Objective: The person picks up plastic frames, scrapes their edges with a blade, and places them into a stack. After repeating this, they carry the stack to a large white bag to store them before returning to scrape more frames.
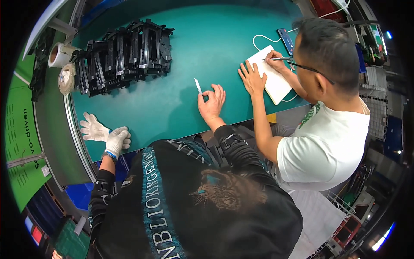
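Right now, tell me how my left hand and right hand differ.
The left hand is gloved; the right hand is bare. The left hand is curled beside a loose glove, while the right hand is less tightly curled, with a slim blade by its thumb. Both are at the green table.

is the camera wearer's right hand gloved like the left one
No, the right hand shows bare fingers and thumb, while only the left hand wears a white glove.
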The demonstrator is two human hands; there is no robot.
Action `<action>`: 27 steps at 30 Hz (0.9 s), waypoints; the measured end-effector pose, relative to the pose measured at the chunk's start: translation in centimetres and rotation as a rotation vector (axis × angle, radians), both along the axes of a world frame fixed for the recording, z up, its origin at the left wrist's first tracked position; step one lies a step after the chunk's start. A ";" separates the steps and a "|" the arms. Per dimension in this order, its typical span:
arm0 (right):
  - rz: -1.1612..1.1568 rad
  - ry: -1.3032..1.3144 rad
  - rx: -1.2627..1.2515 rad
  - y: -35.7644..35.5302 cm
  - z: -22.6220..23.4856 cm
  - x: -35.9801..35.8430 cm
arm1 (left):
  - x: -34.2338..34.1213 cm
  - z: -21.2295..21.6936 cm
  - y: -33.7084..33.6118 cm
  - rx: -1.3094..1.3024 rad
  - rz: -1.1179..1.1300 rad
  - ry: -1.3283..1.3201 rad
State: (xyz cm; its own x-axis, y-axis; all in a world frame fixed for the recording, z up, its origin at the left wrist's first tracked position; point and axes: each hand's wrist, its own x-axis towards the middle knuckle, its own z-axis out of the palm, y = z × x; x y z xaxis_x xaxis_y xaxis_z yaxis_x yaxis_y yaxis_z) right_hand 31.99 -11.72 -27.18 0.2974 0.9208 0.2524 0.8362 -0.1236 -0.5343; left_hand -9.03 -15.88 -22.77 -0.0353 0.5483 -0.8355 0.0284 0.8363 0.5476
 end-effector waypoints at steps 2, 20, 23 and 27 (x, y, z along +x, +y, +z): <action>0.028 -0.018 0.043 0.3 -0.1 -0.2 | -1.0 1.4 -0.3 0.026 0.018 0.051; 0.451 -0.062 -0.180 -5.7 2.1 -14.5 | -28.2 10.0 2.2 0.356 0.477 0.520; 0.452 -0.074 -0.257 -5.4 2.9 -18.3 | -36.6 6.8 6.6 0.428 0.378 0.734; 0.378 -0.112 -0.441 -5.8 5.3 -22.1 | -43.6 6.0 15.3 0.446 0.119 1.249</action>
